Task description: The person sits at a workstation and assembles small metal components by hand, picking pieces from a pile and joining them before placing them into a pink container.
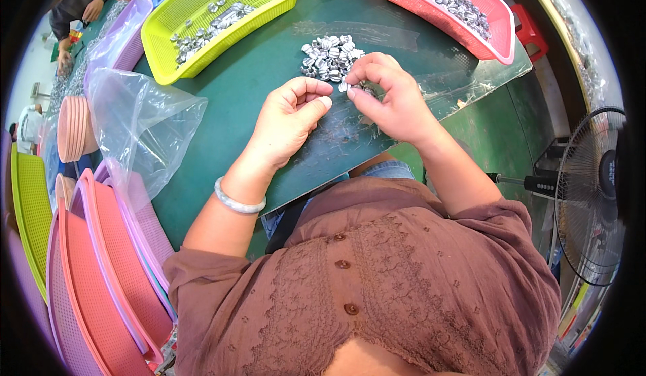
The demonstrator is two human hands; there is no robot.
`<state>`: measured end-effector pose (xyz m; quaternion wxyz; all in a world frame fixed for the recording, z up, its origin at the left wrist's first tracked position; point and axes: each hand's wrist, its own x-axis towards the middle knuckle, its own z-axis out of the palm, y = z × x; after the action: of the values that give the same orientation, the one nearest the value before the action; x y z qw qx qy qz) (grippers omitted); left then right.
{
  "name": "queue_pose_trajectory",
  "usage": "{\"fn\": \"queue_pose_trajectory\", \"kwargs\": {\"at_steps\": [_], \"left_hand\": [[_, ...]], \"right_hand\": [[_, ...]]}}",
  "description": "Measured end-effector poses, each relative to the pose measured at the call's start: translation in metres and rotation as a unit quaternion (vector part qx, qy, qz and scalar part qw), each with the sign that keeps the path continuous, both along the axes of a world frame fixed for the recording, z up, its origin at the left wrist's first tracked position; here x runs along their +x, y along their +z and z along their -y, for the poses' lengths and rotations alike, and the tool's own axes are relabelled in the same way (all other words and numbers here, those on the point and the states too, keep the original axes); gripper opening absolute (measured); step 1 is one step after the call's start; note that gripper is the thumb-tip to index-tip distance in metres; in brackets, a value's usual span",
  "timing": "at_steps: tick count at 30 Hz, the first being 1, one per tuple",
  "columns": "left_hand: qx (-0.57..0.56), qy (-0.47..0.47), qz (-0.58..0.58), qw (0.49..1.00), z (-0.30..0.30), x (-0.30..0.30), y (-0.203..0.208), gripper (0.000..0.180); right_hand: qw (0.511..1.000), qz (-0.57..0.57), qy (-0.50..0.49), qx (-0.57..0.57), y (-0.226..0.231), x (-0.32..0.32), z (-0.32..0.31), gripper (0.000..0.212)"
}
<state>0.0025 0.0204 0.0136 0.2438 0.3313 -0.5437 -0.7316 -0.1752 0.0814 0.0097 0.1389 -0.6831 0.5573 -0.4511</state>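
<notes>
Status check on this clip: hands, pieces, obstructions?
Right hand: pinching a small silver piece beside the pile. Left hand: thumb and forefinger close together, hold unclear. Pile on green table. Clear plastic bag off left, apart from both hands.

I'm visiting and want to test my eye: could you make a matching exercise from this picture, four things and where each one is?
Things:
1. Fan
2. Pale bangle
3. Clear plastic bag
4. Pile of silvery pieces

Places:
A. Heaped by the right hand
B. At the picture's far right
C. Draped at the left of the green table
D. Around the left wrist

Pairs: 1-B, 2-D, 3-C, 4-A.
</notes>
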Motion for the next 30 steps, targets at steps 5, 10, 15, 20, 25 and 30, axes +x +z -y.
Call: {"fn": "queue_pose_trajectory", "kwargs": {"at_steps": [5,10,15,20,25,30], "left_hand": [[-0.120,0.022,-0.075,0.990,-0.005,-0.004,0.000,0.029],[-0.219,0.031,-0.074,0.972,-0.004,-0.002,-0.003,0.029],[-0.109,0.036,-0.121,0.986,-0.003,-0.001,0.000,0.023],[-0.078,0.051,-0.124,0.988,-0.003,0.000,0.000,0.018],[-0.214,0.088,-0.067,0.970,-0.004,-0.004,-0.008,0.015],[-0.274,0.101,-0.043,0.955,-0.005,-0.003,-0.008,0.017]], "right_hand": [[0.901,0.348,0.043,0.254,0.019,0.002,-0.001,0.012],[0.862,0.408,0.070,0.294,0.028,0.007,0.001,0.015],[0.850,0.427,0.089,0.295,0.023,0.011,0.002,0.017],[0.906,0.365,0.050,0.210,0.021,0.014,-0.001,0.015],[0.904,0.376,0.103,0.177,0.014,0.012,-0.003,0.014],[0.896,0.381,0.114,0.198,0.011,0.013,-0.004,0.017]]}}
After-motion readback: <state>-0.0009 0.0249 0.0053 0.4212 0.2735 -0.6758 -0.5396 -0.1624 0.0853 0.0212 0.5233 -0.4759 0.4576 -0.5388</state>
